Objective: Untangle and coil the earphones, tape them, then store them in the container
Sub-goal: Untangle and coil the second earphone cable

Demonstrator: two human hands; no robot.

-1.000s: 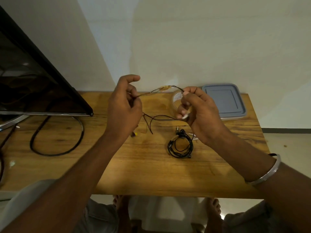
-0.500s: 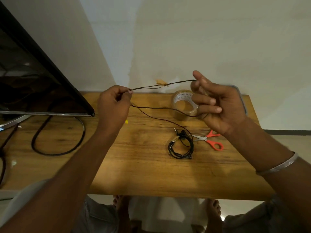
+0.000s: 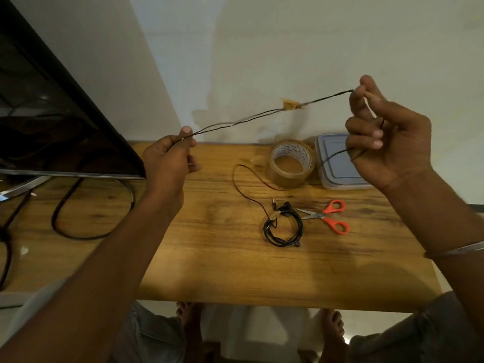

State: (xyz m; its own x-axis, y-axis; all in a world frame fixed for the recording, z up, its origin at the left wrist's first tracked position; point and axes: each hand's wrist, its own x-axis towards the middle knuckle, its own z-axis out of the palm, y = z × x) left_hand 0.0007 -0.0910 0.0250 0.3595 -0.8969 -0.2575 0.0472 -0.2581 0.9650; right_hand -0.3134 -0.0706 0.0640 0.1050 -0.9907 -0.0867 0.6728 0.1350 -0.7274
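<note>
Person stretching a thin earphone cable [image 3: 235,123] between two raised hands above a wooden table [image 3: 235,271].
The left hand [image 3: 170,155] and right hand [image 3: 385,142] are each pinching the cable, its slack trailing onto the table. It is being untangled; coiling, taping and storing are waiting. A coiled black set [image 3: 284,227], seemingly taped, is lying near the tape roll [image 3: 290,163]. The container [image 3: 337,174] is sitting lidded, hiding any contents.
</note>
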